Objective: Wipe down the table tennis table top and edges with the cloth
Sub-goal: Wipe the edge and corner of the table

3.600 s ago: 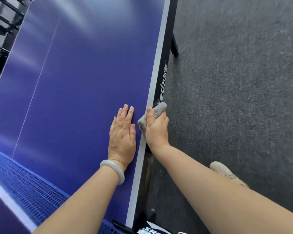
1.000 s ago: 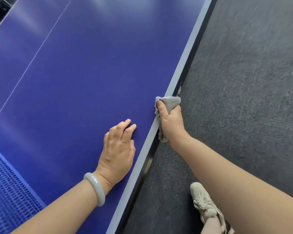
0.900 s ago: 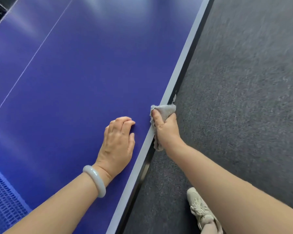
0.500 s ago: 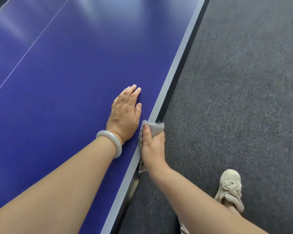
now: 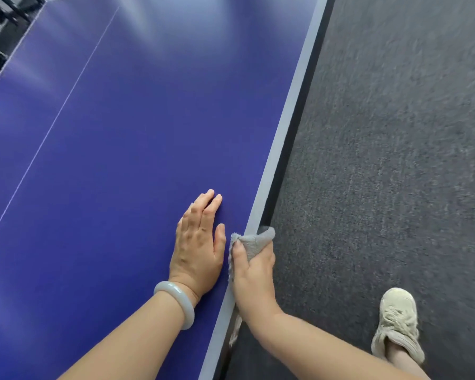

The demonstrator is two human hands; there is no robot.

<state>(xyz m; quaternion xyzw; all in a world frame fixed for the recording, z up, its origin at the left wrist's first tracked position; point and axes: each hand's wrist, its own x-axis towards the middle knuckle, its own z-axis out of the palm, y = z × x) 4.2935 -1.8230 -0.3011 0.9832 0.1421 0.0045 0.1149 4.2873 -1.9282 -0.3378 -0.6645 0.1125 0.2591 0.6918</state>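
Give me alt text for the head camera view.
A right hand grips a grey cloth over the side edge of a blue table tennis table, while the left hand, wearing a pale bangle, rests flat on top. Grey carpet and a beige shoe lie to the right.

Dark grey carpet floor (image 5: pixel 381 160), dark shelving (image 5: pixel 0 26) at far left
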